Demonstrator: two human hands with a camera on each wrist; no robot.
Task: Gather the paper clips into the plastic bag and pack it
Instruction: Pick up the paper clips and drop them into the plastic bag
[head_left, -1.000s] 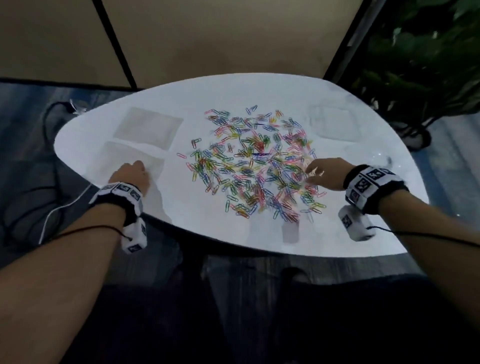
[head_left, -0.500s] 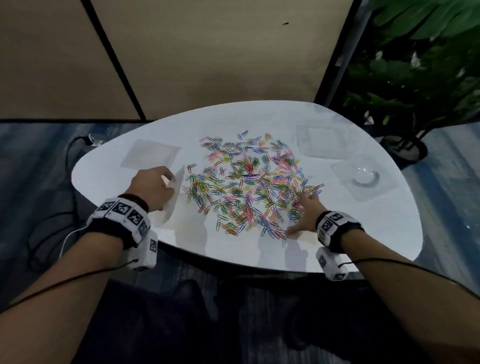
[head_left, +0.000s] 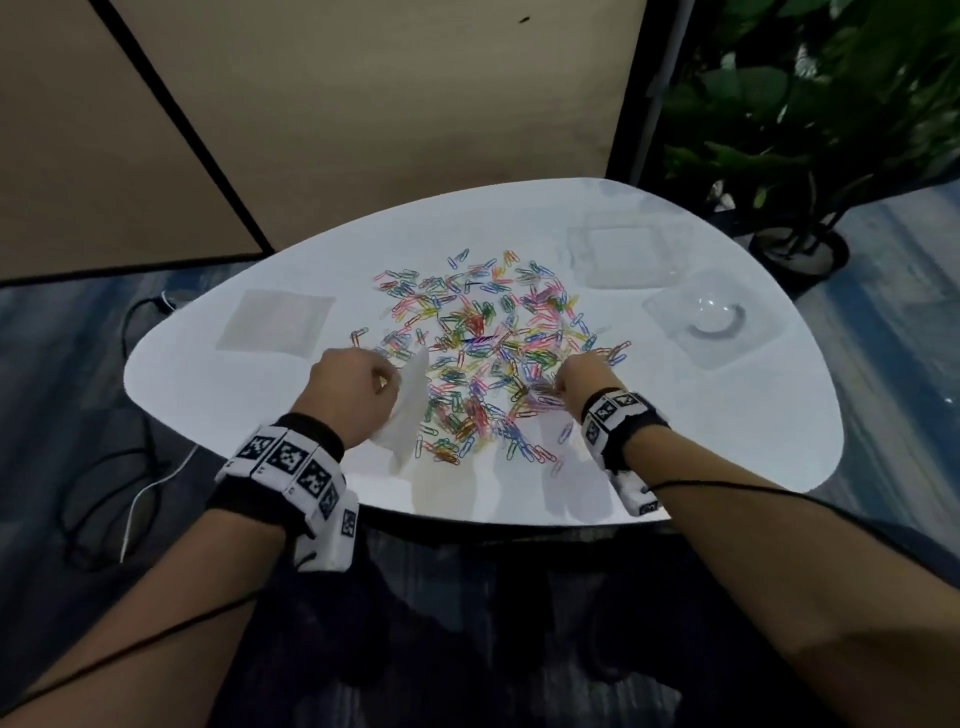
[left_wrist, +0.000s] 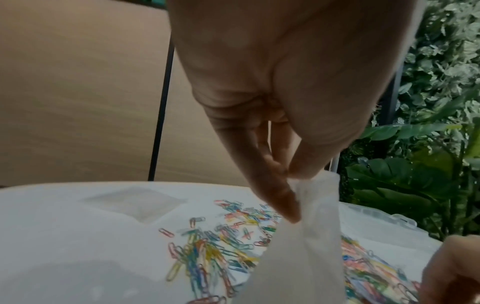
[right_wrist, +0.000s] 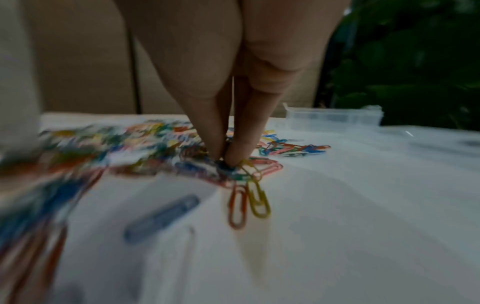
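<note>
Coloured paper clips (head_left: 483, 353) lie scattered over the middle of the white table (head_left: 218, 405). My left hand (head_left: 358, 387) pinches the top edge of a clear plastic bag (head_left: 408, 415) and holds it off the table at the pile's left edge; in the left wrist view thumb and fingers (left_wrist: 285, 203) nip the bag (left_wrist: 309, 242). My right hand (head_left: 582, 384) reaches down into the pile's right side. In the right wrist view its fingertips (right_wrist: 233, 158) pinch a small bunch of paper clips (right_wrist: 246, 185), an orange and a yellow one dangling.
A second flat plastic bag (head_left: 275, 322) lies at the table's left. Clear plastic boxes (head_left: 623, 254) and a lid (head_left: 717, 325) sit at the back right. A potted plant (head_left: 800, 156) stands beyond the right edge. Cables (head_left: 140, 467) run on the floor at left.
My left hand lifted the bag from the table's left side and carried it right to the pile. My right hand went from flat on the clips to pinching a bunch.
</note>
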